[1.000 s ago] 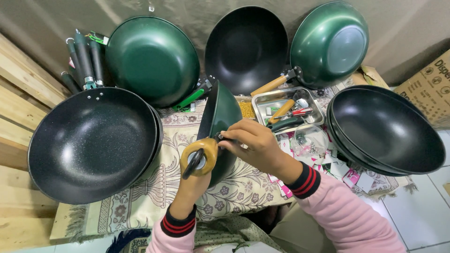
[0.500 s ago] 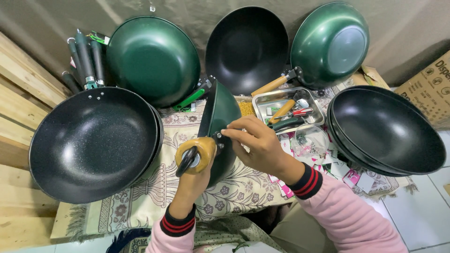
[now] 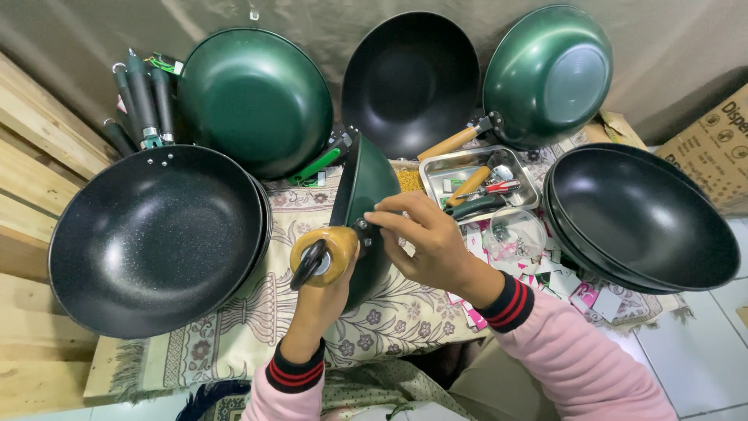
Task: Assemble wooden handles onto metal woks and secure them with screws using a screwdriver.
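Cookware workshop: stacked woks (image 3: pixel 156 234), loose handles (image 3: pixel 144 101)

Black pan stacks (image 3: pixel 156 234) (image 3: pixel 647 214) flank both sides; bare cloth (image 3: pixel 389 320) between.

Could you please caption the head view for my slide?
Left hand holds a green pan's wooden handle; right hand fingers its joint.
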